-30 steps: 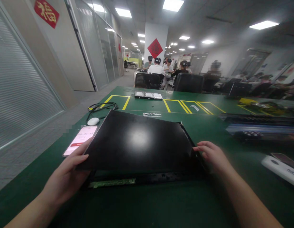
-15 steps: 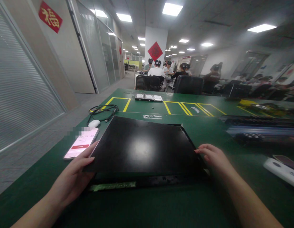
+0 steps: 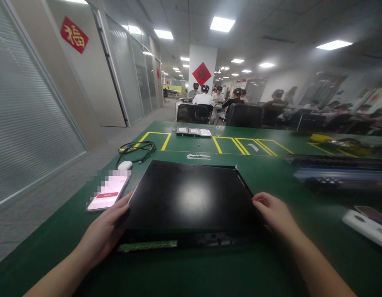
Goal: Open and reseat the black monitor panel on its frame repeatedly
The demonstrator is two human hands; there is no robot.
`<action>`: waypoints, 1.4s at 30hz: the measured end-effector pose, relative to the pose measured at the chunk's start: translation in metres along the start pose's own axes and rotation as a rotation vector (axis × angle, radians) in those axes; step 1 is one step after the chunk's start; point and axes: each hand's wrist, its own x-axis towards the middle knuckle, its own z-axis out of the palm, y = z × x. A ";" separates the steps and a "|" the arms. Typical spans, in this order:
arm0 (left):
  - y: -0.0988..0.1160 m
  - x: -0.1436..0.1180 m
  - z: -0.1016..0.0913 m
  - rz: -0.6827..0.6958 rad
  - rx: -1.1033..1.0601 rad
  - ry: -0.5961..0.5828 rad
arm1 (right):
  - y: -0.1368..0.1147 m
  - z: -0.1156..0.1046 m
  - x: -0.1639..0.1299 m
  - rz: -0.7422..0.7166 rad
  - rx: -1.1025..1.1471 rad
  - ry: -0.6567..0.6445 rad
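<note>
A black flat display panel (image 3: 191, 194) lies nearly flat on the green table mat (image 3: 193, 272), over a black frame whose front strip (image 3: 191, 240) shows a green circuit board. My left hand (image 3: 104, 233) grips the panel's near left corner. My right hand (image 3: 273, 212) holds the panel's right edge, fingers curled over it. A phone (image 3: 108, 194) with a lit pink screen lies just left of the panel.
A white mouse (image 3: 125, 165) and coiled black cable (image 3: 135, 147) lie at the back left. Small trays (image 3: 193, 132) sit in yellow-taped boxes farther back. A dark keyboard-like part (image 3: 339, 169) and a white device (image 3: 365, 222) lie at right. Several people sit at distant tables.
The panel's far edge has come down from a tilt to almost flat on the frame. Both hands kept their hold and shifted slightly toward me.
</note>
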 end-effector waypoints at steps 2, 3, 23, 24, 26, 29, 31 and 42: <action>0.000 0.002 -0.001 0.001 0.008 -0.009 | -0.004 -0.001 -0.002 -0.007 -0.025 0.000; -0.001 0.003 -0.003 0.008 0.017 -0.019 | -0.006 -0.002 -0.003 -0.007 -0.034 0.005; -0.006 0.010 -0.006 -0.031 0.016 -0.008 | -0.015 0.001 -0.008 -0.019 -0.052 0.045; -0.007 0.009 -0.005 -0.009 0.021 -0.003 | -0.014 0.001 -0.007 -0.018 -0.046 0.048; -0.009 0.007 -0.004 0.028 0.034 0.002 | -0.013 0.002 -0.007 -0.031 -0.044 0.063; -0.012 0.007 -0.005 0.044 0.052 -0.003 | -0.014 0.003 -0.007 -0.039 -0.064 0.079; -0.013 0.009 -0.007 0.049 0.055 -0.013 | -0.016 0.002 -0.007 -0.035 -0.085 0.073; -0.005 0.001 -0.002 0.032 0.055 -0.001 | -0.018 -0.002 -0.008 -0.039 -0.146 -0.018</action>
